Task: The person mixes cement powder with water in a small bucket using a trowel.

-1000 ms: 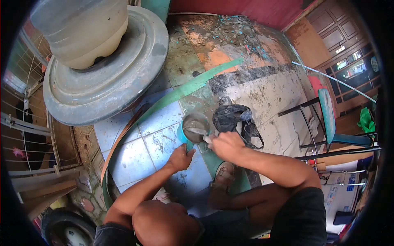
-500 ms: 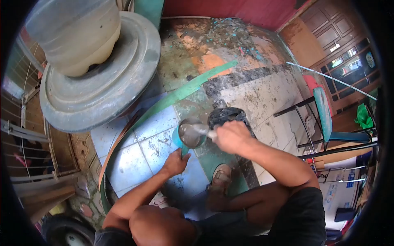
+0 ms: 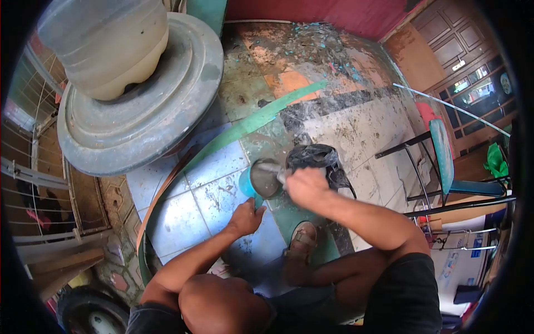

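Note:
My left hand is closed around the handle of a teal plastic dipper, held above the tiled floor. Grey, wet-looking paste lies inside the dipper. In my right hand is a paste-smeared tool that looks like a trowel; its blade reaches over the dipper's mouth and its handle is mostly covered by my fingers. Just beyond my right hand stands a container lined with a black plastic bag, its contents hidden. My sandalled foot is on the floor below the dipper.
A large grey round lid with a cloudy plastic jug on it stands at left. A green strip curves across the tiles. Debris covers the far floor. At right are a metal-framed chair and a wooden door.
My right hand and the trowel have shifted slightly left, closer to the dipper. The dipper's paste shows more plainly. The whole view has shifted a little.

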The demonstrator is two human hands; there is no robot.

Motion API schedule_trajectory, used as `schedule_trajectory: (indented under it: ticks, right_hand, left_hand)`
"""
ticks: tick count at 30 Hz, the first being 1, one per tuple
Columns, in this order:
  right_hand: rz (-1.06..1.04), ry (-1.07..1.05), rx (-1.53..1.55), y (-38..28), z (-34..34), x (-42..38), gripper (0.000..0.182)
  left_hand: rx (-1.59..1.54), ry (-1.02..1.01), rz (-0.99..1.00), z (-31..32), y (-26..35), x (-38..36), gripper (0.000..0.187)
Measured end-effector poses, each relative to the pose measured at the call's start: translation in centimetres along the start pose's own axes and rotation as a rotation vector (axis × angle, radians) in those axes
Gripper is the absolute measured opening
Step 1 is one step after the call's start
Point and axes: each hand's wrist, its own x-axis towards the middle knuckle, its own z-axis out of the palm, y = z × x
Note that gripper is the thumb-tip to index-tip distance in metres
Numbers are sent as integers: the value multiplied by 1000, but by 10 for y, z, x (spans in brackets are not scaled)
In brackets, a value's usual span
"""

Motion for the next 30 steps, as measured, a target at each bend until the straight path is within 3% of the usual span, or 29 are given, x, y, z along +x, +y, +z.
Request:
schedule_trajectory:
  ticks: [2, 5, 9, 12, 15, 18, 23, 26, 27, 30]
  right_hand:
    - [-68, 9, 47, -11, 2, -12, 25]
    - [1, -118, 42, -8, -46, -26, 25]
    - [47, -16, -34, 5, -72, -32, 24]
    - [1, -130, 21, -7, -61, -34, 23]
    - [-10, 3, -7, -3, -6, -8, 23]
    - [50, -48, 6, 12, -8, -6, 26]
    - [108, -36, -7, 15, -31, -6, 27]
    - [35, 74, -129, 8, 10, -6, 26]
    - [-17, -28, -92, 0, 12, -10, 24]
    - [-78, -76, -49, -11, -11, -22, 24]
  left_hand:
    - [-83, -60, -64, -17, 4, -1, 41]
    - [-109, -71, -77, -22, -3, -3, 41]
    - [-120, -112, -158, -29, 17, -6, 47]
    - [-92, -127, -137, -27, 15, -4, 45]
    - [-249, -192, -296, -35, 43, -8, 43]
    - [-399, -159, -282, -24, 37, -7, 43]
    - [-304, -94, -221, -16, 31, -6, 44]
    - [-260, -84, -186, -10, 27, -1, 46]
    - [-247, -82, -172, -15, 32, 0, 46]
    - [-284, -146, -255, -35, 43, -5, 48]
